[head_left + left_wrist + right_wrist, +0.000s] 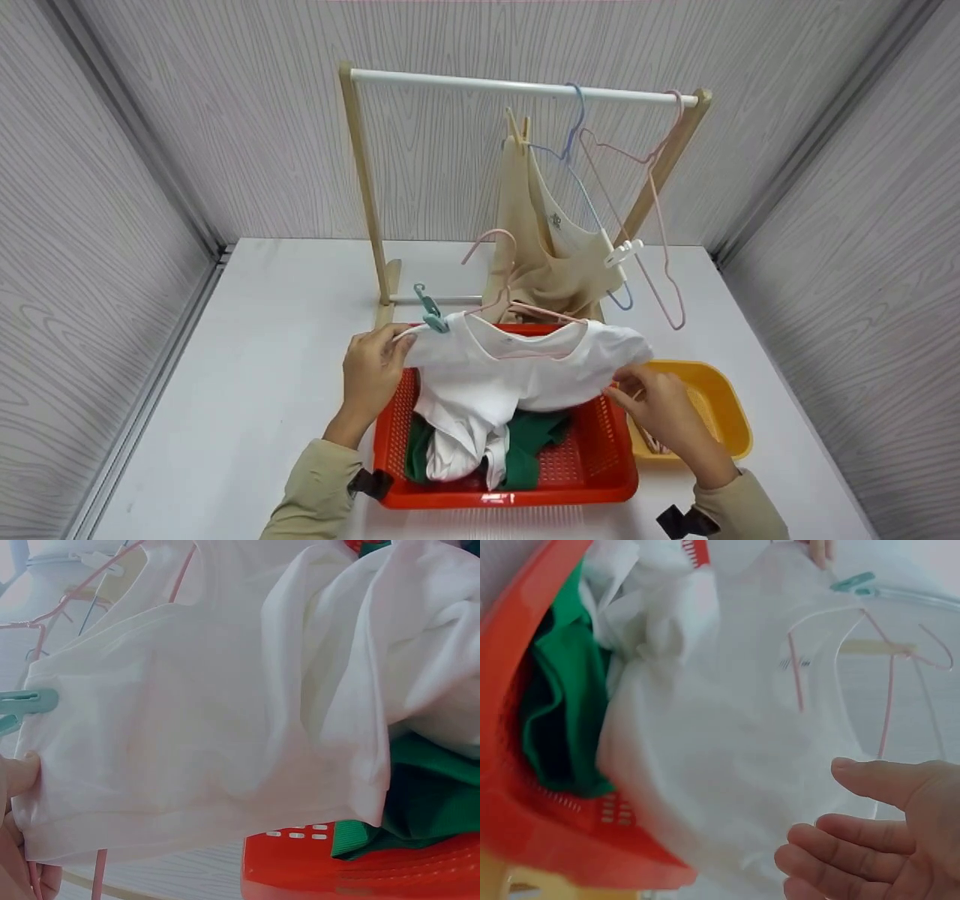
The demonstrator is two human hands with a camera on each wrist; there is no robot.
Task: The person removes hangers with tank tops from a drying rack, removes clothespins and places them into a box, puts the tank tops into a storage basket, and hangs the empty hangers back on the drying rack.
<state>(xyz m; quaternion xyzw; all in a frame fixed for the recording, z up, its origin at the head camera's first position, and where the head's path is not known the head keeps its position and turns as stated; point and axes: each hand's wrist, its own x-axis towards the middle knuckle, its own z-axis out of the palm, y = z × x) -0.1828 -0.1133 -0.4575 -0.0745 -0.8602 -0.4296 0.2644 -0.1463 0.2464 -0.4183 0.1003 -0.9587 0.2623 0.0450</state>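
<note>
A white T-shirt [502,367] hangs spread on a pink hanger [513,262], its lower part bunched over the red basket [510,498]. A green clothespin [433,311] clips its shoulder on the left. My left hand [375,369] pinches the sleeve end beside that clothespin, with the pink hanger's wire by the fingers in the left wrist view. At the opposite sleeve is my right hand [660,405]; in the right wrist view its thumb and fingers [855,859] are apart, with nothing between them. Whether they touch the cloth I cannot tell.
Green cloth [529,450] lies in the basket. Behind stands a rack with a white bar [465,81], holding a blue hanger [577,127] with a beige garment [517,217], a yellowish clothespin [517,133], a white clothespin [624,253] and a bare pink hanger [660,202]. A yellow basket [739,420] sits right.
</note>
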